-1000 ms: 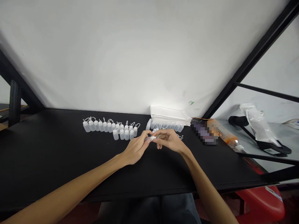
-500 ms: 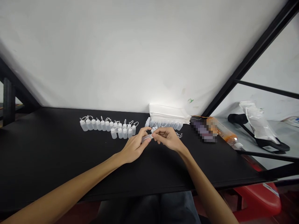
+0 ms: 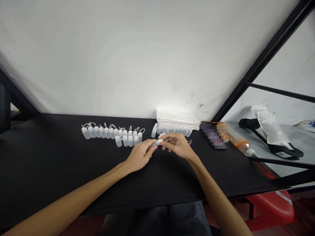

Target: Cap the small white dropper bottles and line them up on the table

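Bottle (image 3: 154, 144) is sitting tilted above the worktop (image 3: 159, 183), fingers of my left hand (image 3: 141, 154) pinching its body, of my right hand (image 3: 177, 146) its top (image 3: 159, 141); I'm risking a slip from uneven squeezing.

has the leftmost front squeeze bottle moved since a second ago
No: the leftmost front squeeze bottle keeps its place against the green wall mark; only the view shifts.

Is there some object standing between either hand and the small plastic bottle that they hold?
No, nothing visible. The left hand grips the small plastic bottle directly, and the right hand has its fingers at the bottle's white top end. The capped bottles stand beyond the left hand, not in between.
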{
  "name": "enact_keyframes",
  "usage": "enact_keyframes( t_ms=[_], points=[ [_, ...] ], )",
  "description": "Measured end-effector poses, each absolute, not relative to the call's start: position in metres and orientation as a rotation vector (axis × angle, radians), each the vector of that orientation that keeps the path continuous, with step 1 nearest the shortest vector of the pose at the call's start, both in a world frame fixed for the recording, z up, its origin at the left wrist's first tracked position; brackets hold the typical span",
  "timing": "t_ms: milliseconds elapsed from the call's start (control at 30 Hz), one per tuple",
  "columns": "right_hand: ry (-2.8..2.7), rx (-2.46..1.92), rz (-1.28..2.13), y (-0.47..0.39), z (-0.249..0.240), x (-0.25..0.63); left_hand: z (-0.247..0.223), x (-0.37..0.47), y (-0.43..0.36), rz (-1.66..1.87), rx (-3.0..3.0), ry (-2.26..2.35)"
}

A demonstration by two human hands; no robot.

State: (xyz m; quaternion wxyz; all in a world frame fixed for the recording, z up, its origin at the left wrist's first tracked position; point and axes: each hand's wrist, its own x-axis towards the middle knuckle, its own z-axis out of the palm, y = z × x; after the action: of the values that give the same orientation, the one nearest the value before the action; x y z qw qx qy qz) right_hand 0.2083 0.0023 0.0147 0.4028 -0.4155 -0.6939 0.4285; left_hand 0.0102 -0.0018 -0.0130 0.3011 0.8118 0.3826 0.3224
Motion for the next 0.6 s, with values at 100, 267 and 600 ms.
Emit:
enact_keyframes(
  t_ms=[100, 267, 600],
  points=[
    [-1.772, -1.048, 1.08, 0.003, 0.015, 0.21, -0.013, 0.011, -0.003, 0.884, 2.138, 0.982],
    [-1.821, -1.053, 1.051, 0.003, 0.013, 0.211, -0.014, 0.009, -0.003, 0.908, 2.183, 0.989],
    [-1.993, -1.082, 0.804, 0.0, 0.007, 0.199, -0.017, 0.007, -0.006, 1.005, 2.485, 1.069]
  ],
)
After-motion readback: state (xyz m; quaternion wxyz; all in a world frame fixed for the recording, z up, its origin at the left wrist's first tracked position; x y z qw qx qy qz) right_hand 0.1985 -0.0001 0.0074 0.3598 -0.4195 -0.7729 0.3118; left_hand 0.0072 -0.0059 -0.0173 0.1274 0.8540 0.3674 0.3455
